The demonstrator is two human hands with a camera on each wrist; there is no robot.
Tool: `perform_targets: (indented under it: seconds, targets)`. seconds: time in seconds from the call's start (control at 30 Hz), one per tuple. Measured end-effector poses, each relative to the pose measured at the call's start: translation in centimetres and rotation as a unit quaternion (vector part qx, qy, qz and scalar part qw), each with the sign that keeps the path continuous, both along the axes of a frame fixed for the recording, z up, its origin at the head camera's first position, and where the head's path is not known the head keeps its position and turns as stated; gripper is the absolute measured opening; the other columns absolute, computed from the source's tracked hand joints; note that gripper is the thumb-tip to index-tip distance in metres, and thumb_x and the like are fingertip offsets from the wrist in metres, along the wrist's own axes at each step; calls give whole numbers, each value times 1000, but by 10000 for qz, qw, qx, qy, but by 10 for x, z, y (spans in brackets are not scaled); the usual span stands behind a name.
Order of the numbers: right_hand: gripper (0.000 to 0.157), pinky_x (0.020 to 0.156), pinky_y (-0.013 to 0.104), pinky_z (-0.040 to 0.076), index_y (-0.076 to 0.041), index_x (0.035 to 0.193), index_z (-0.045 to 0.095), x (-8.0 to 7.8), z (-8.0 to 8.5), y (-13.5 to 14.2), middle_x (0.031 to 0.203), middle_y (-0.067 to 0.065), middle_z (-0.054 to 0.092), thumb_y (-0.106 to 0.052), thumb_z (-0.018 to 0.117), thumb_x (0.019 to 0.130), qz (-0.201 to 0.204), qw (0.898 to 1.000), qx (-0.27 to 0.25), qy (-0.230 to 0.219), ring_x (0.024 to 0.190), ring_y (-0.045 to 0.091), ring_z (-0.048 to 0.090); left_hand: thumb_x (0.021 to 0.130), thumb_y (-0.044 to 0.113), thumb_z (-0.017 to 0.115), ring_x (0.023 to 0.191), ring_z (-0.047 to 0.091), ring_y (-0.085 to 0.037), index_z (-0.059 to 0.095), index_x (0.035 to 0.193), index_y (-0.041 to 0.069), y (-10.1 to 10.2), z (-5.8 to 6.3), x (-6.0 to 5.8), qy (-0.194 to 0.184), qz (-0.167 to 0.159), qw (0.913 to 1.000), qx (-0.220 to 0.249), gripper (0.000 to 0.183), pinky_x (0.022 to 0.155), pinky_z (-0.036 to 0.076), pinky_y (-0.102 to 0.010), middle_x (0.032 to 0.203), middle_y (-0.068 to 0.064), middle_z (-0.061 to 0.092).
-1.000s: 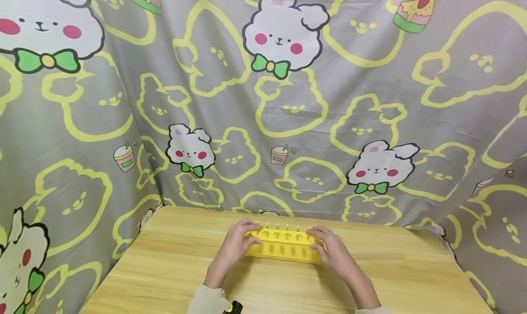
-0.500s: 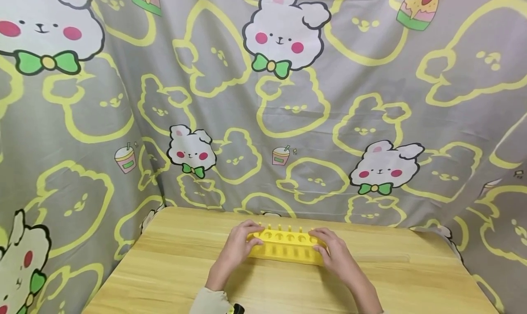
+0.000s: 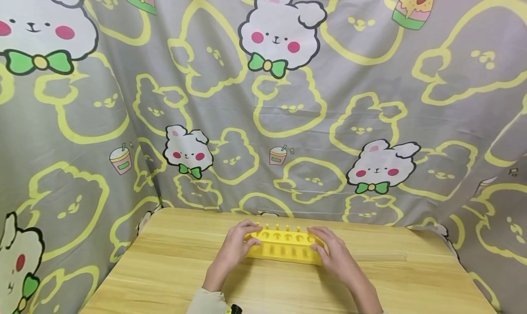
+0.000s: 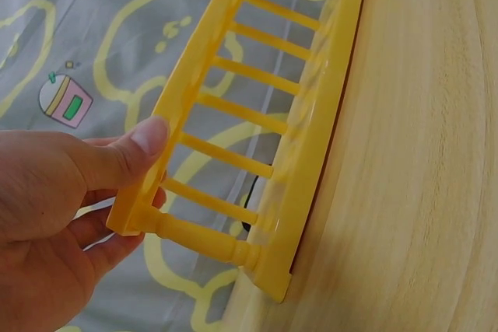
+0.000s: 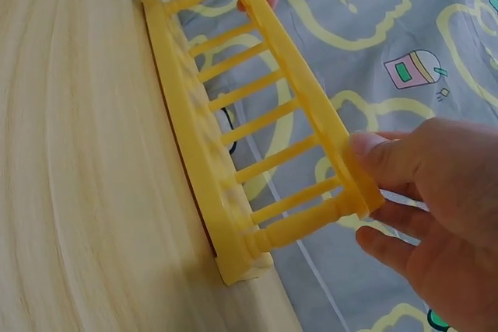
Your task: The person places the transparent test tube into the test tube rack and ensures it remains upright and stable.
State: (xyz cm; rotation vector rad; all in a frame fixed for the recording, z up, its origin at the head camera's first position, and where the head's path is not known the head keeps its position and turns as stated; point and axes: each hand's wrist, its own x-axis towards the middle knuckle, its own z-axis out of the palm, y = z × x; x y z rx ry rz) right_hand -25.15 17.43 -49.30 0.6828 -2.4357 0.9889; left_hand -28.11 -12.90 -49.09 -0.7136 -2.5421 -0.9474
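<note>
A yellow plastic test tube rack (image 3: 284,250) stands on the wooden table, with a row of round holes along its top bar and short pegs rising behind. My left hand (image 3: 236,245) grips the left end of the top bar, thumb on the near side and fingers behind it. At the other end, my right hand (image 3: 335,250) holds the bar the same way. Both wrist views show thin rods between the rack's top bar (image 4: 194,60) and its base (image 5: 187,138), with a thicker post at the end. No tubes sit in the holes.
The wooden table (image 3: 164,259) reaches back to a grey patterned curtain (image 3: 230,112), which also hangs at both sides. A faint, see-through strip (image 3: 383,257) lies on the table to the right of the rack.
</note>
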Motion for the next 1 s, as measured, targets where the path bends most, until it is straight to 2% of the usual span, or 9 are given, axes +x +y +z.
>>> perform_targets:
  seconds: [0.3,0.57,0.67,0.7,0.77,0.83,0.87,0.93,1.0]
  targets:
    - [49,99,52,54,-2,132,65,0,11,9,129,13,68,11,75,86,-123,9983,-121,559,120,35,64,82,7,83,106,69,-28,75,115,-2,-1,3,-3,120,-87,9998,134,35,94,59,-39,112,-10,71]
    - [34,98,56,52,-3,129,67,7,18,27,128,16,68,2,69,96,-446,9978,-161,470,119,37,65,82,6,84,104,69,-29,75,114,-3,-2,1,-3,244,-152,9995,117,35,92,59,-41,110,-10,71]
    - [32,99,55,50,-4,128,68,9,18,35,127,15,69,2,68,96,-588,9970,-118,492,118,37,65,82,7,84,103,70,-29,76,114,-3,-2,0,-2,285,-150,9994,83,34,90,60,-41,110,-10,71]
    - [33,100,52,50,-4,128,68,9,18,37,126,14,69,3,68,96,-634,9966,-94,517,118,37,65,82,7,83,103,69,-29,76,114,-3,-2,-1,-2,300,-152,9994,58,34,90,60,-41,110,-10,71]
    - [34,105,36,49,-5,126,69,10,16,42,125,13,70,5,69,94,-724,9957,-37,580,118,38,65,82,8,83,104,69,-29,76,114,-2,-2,-1,-1,223,-140,9996,70,34,91,60,-40,111,-10,71]
    - [34,108,19,42,-4,124,70,10,15,47,124,13,70,7,70,92,-789,9947,22,654,117,38,65,83,9,83,106,69,-29,75,115,-1,-2,-1,0,115,-126,9998,81,35,93,59,-40,112,-10,71]
    - [35,108,17,42,-4,123,70,10,14,50,124,13,70,8,71,91,-817,9943,59,683,117,39,65,83,9,83,107,68,-29,75,116,-1,-2,-1,0,73,-114,9999,80,35,94,59,-40,113,-10,70]
    - [35,107,19,44,-4,122,70,10,12,54,123,14,70,9,72,90,-860,9939,108,682,116,39,65,84,9,82,108,68,-29,75,116,0,-1,0,1,0,-93,9999,106,35,95,58,-40,114,-10,70]
    - [34,102,36,50,-4,123,70,10,10,58,123,15,70,8,72,90,-883,9939,136,641,115,40,65,84,9,82,108,68,-30,75,117,0,-1,1,1,-21,-79,9999,106,35,95,58,-40,114,-10,70]
